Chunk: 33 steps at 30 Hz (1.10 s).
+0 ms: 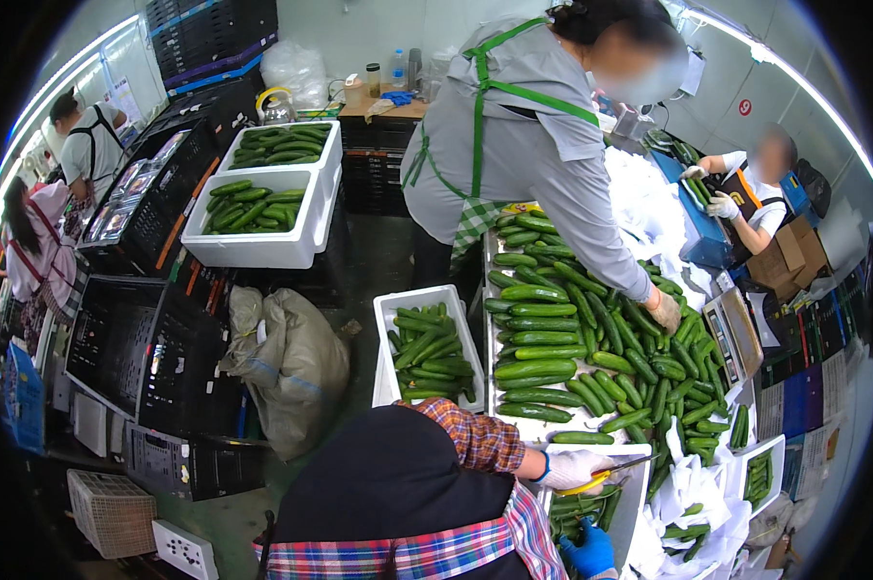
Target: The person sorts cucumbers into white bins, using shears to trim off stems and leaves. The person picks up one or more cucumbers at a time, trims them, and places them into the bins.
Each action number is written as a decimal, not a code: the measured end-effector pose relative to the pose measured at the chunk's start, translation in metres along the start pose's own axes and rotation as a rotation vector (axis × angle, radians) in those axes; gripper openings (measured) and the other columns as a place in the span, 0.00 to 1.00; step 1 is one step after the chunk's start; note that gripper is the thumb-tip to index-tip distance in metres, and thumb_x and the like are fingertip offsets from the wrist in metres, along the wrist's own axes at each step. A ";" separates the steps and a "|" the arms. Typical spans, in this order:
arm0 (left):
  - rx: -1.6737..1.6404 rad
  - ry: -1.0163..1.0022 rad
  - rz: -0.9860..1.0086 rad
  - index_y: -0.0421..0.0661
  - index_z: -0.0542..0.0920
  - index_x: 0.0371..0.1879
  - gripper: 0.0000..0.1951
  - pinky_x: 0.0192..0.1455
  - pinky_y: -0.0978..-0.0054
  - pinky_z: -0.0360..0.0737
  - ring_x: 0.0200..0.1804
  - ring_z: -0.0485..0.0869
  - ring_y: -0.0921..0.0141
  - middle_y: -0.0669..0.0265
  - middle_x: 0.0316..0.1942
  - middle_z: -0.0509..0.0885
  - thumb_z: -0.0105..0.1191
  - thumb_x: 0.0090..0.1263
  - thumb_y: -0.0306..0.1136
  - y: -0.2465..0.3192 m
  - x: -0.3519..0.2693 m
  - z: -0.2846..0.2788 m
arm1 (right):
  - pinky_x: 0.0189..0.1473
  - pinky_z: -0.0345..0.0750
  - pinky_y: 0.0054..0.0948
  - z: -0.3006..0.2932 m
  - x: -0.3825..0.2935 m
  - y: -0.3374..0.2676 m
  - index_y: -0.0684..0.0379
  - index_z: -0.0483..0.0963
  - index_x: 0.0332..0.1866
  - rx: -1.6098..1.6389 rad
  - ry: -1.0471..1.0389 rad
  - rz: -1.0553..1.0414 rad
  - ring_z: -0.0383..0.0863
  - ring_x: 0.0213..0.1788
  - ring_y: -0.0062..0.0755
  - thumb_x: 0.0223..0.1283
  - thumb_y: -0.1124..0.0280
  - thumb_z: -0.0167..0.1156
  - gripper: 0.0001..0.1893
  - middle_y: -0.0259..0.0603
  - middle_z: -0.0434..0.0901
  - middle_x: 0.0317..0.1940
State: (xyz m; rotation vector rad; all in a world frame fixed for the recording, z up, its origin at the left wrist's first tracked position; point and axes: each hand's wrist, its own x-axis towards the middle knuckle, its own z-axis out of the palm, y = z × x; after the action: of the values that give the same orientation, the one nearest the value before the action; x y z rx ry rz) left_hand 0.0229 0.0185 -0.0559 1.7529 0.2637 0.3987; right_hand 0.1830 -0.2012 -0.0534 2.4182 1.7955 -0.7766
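Observation:
My left hand (567, 470), in a white knit glove, holds yellow-handled scissors (587, 484) whose blades point right. It is over a white foam box (638, 500) at the lower right. Inside the box lie slim green cucumbers (568, 510). Lower down in the same box, my right hand (589, 549), in a blue glove, touches the cucumbers. Its fingers are partly hidden, so I cannot tell whether it grips one. Beyond the box a metal-topped table (534, 429) bears many cucumbers (541, 338), some in a row, others heaped.
A co-worker in grey (512, 138) reaches across the heap with a gloved hand (665, 310). Another co-worker (766, 210) handles cucumbers at the right. Foam boxes (380, 384) of cucumbers, a filled sack (299, 362), black crates (121, 348) and a scale (726, 341) stand around.

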 end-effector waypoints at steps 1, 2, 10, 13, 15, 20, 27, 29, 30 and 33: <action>-0.016 -0.007 -0.017 0.44 0.75 0.44 0.14 0.36 0.63 0.77 0.34 0.83 0.60 0.56 0.30 0.81 0.58 0.62 0.35 0.002 0.000 0.000 | 0.36 0.80 0.41 0.002 0.001 0.003 0.61 0.78 0.57 -0.077 0.000 -0.026 0.83 0.33 0.49 0.51 0.51 0.71 0.31 0.51 0.82 0.30; -0.042 -0.001 -0.005 0.44 0.75 0.44 0.14 0.36 0.63 0.76 0.34 0.82 0.61 0.56 0.30 0.81 0.57 0.62 0.36 0.001 -0.001 0.000 | 0.37 0.80 0.44 0.014 0.006 0.022 0.60 0.78 0.57 -0.045 0.025 -0.014 0.84 0.33 0.53 0.44 0.45 0.74 0.37 0.52 0.82 0.30; -0.060 0.019 0.092 0.42 0.75 0.44 0.15 0.37 0.65 0.77 0.35 0.82 0.62 0.55 0.31 0.80 0.57 0.62 0.36 -0.001 -0.004 -0.001 | 0.53 0.80 0.42 -0.016 0.007 0.003 0.61 0.82 0.50 0.069 -0.297 0.146 0.84 0.50 0.54 0.48 0.40 0.69 0.34 0.56 0.85 0.45; -0.052 -0.015 0.036 0.41 0.75 0.46 0.16 0.38 0.65 0.77 0.35 0.82 0.62 0.54 0.32 0.80 0.56 0.63 0.36 0.011 -0.007 -0.009 | 0.52 0.80 0.41 -0.032 0.006 -0.012 0.60 0.82 0.51 0.028 -0.341 0.064 0.83 0.51 0.55 0.50 0.41 0.68 0.32 0.56 0.84 0.45; -0.081 -0.016 0.028 0.40 0.75 0.49 0.18 0.41 0.63 0.77 0.38 0.83 0.58 0.51 0.34 0.81 0.56 0.63 0.37 0.001 -0.003 -0.004 | 0.53 0.79 0.43 -0.034 0.012 -0.027 0.57 0.79 0.55 0.052 -0.341 -0.074 0.82 0.50 0.56 0.54 0.53 0.66 0.26 0.54 0.83 0.50; -0.049 0.020 0.051 0.41 0.76 0.50 0.20 0.42 0.61 0.78 0.39 0.83 0.55 0.49 0.36 0.82 0.58 0.64 0.41 -0.010 0.000 0.001 | 0.57 0.77 0.40 -0.029 0.037 -0.063 0.62 0.73 0.63 0.056 -0.518 -0.175 0.80 0.57 0.55 0.51 0.60 0.66 0.32 0.59 0.79 0.56; -0.027 0.028 0.067 0.41 0.76 0.55 0.22 0.44 0.64 0.79 0.40 0.84 0.57 0.50 0.39 0.83 0.59 0.64 0.38 -0.020 0.005 0.006 | 0.66 0.70 0.38 -0.022 0.036 -0.027 0.67 0.62 0.71 0.343 -0.705 -0.045 0.73 0.66 0.50 0.49 0.60 0.66 0.42 0.62 0.71 0.64; -0.045 -0.010 0.025 0.40 0.76 0.56 0.23 0.45 0.65 0.79 0.41 0.84 0.58 0.50 0.39 0.83 0.59 0.64 0.38 -0.007 0.002 -0.003 | 0.65 0.71 0.39 -0.041 0.030 -0.051 0.67 0.64 0.69 0.353 -0.663 -0.088 0.74 0.65 0.52 0.49 0.56 0.67 0.42 0.63 0.73 0.62; -0.051 -0.031 0.006 0.40 0.76 0.57 0.24 0.45 0.66 0.79 0.41 0.84 0.58 0.50 0.39 0.84 0.59 0.64 0.38 -0.002 0.001 -0.007 | 0.64 0.72 0.40 -0.046 0.028 -0.062 0.67 0.65 0.69 0.359 -0.639 -0.110 0.75 0.64 0.53 0.48 0.54 0.68 0.43 0.63 0.74 0.61; -0.058 -0.006 0.044 0.41 0.76 0.56 0.23 0.45 0.66 0.79 0.41 0.84 0.59 0.51 0.39 0.84 0.58 0.64 0.38 -0.008 0.003 -0.003 | 0.62 0.74 0.42 -0.030 0.032 -0.063 0.68 0.68 0.65 0.104 -0.624 -0.092 0.78 0.60 0.55 0.45 0.48 0.71 0.44 0.62 0.77 0.58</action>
State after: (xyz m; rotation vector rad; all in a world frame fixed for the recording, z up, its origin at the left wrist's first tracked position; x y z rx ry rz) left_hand 0.0245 0.0244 -0.0627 1.7049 0.2079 0.4289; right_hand 0.1438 -0.1421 -0.0233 1.8364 1.6335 -1.4600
